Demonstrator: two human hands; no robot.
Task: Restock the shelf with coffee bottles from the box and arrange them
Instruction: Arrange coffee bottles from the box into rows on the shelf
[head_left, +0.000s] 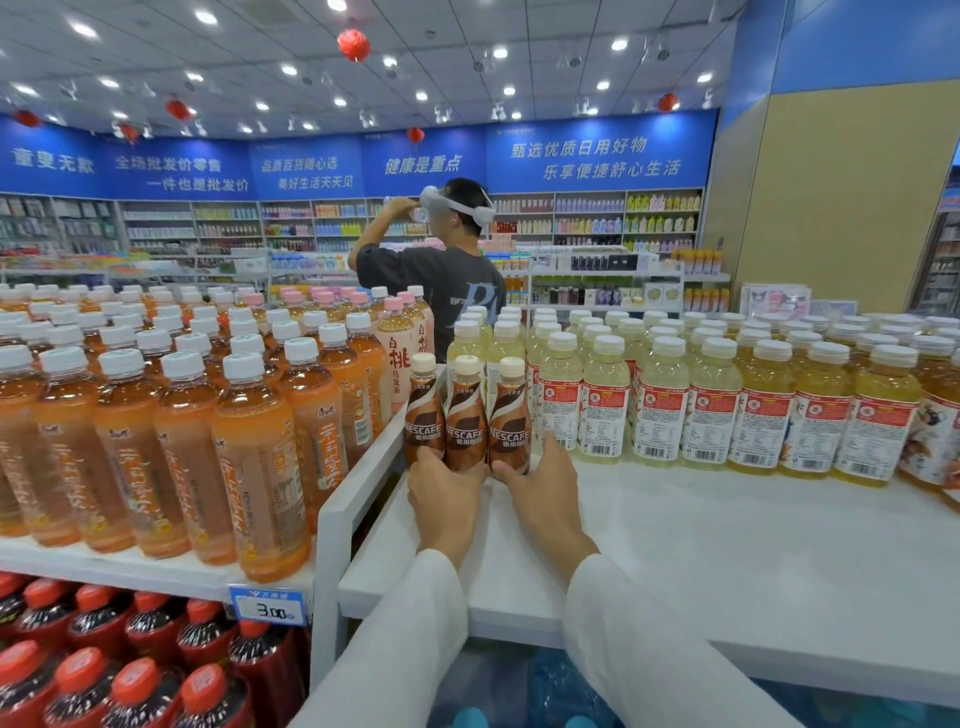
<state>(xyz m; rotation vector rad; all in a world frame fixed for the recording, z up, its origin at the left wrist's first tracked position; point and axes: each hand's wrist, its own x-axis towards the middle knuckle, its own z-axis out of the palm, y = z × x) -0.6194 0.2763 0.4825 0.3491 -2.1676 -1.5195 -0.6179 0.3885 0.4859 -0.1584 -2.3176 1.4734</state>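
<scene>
Three brown Nescafe coffee bottles with cream caps stand upright side by side on the white shelf (675, 525): the left bottle (424, 410), the middle bottle (465, 415) and the right bottle (509, 415). My left hand (447, 499) touches the bases of the left and middle bottles, thumb against the left one. My right hand (545, 493) holds the base of the right bottle, thumb in front and a finger up along its right side. Both arms wear white sleeves. The box is not in view.
Orange tea bottles (249, 447) fill the shelf on the left past a white divider (358, 483). Yellow drink bottles (701, 405) stand behind and to the right of the coffee. Red-capped dark bottles (135, 675) sit on the lower shelf. A person (441, 275) stands in the aisle behind.
</scene>
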